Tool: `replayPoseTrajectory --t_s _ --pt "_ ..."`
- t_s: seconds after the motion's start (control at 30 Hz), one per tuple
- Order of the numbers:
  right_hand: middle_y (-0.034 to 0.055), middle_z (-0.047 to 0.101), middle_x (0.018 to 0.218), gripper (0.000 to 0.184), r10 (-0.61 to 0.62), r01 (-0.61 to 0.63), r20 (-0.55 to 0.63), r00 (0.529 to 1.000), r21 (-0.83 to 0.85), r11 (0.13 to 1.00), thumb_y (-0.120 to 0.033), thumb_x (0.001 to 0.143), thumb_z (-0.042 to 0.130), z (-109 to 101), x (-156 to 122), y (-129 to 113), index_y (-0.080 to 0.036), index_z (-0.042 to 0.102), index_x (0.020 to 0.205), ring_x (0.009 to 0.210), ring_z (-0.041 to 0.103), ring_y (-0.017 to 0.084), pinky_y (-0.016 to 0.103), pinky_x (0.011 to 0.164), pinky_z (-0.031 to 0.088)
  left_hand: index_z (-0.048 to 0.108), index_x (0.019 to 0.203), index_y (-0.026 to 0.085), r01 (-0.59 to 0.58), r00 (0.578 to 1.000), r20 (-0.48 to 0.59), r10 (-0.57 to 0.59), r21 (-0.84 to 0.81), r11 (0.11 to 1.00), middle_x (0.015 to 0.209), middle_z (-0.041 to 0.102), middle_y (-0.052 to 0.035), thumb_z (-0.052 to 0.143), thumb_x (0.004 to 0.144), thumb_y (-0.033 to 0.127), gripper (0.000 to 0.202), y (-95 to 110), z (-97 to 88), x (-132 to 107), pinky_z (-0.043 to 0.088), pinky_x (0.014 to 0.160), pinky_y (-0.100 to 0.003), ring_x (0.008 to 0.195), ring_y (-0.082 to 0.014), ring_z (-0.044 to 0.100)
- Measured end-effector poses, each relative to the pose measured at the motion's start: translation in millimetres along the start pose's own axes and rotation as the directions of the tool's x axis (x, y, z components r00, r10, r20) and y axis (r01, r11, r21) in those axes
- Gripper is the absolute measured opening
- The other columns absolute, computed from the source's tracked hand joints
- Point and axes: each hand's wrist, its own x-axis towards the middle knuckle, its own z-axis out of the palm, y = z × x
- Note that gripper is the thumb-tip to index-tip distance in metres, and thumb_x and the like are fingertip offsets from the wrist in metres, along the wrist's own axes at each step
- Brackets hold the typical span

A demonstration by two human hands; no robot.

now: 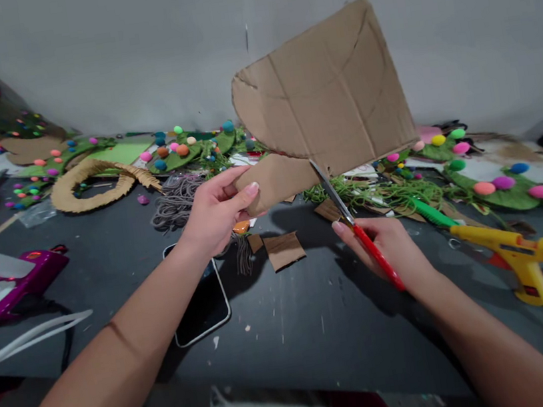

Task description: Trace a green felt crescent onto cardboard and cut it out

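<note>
My left hand [216,209] pinches the lower left lobe of a big brown cardboard sheet [331,94] and holds it upright above the dark table. A curved pencil line runs across the sheet. My right hand [387,246] grips red-handled scissors [355,225]. Their blades point up and meet the cardboard's lower edge at a cut. Small cardboard offcuts [282,249] lie on the table below.
A phone [203,302] lies face up under my left wrist. A yellow glue gun [521,254] stands at right, a purple one [14,280] at left. Green felt shapes with pom-poms [183,150], a cardboard ring [91,183] and yarn [175,200] crowd the back by the wall.
</note>
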Motion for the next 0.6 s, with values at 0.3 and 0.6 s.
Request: replayPoseTrajectory --t_s 0.3,0.6 --pt "-0.0010 0.034 0.057 0.064 -0.074 0.076 -0.034 0.997 0.043 0.996 -0.071 0.096 0.055 4 0 5 -0.022 0.045 0.056 0.055 0.031 0.013 0.032 0.054 0.027 0.081 0.111 0.022 0.033 0.999 0.029 -0.034 0.012 0.999 0.094 0.078 -0.0032 0.092 0.075 0.027 0.038 -2 -4.2 2 0.064 0.070 -0.027 0.081 -0.0161 0.072" --pt "-0.0015 0.031 0.054 0.066 -0.110 0.112 -0.051 0.993 0.039 0.993 -0.073 0.090 0.063 0 1 10 -0.022 0.046 0.051 0.055 0.027 0.014 0.032 0.054 0.026 0.080 0.111 0.021 -0.050 0.999 -0.019 0.049 -0.046 0.998 0.115 0.080 -0.0051 0.092 0.077 0.033 0.037 20 -13.5 7 0.061 0.087 -0.024 0.102 -0.0172 0.076"
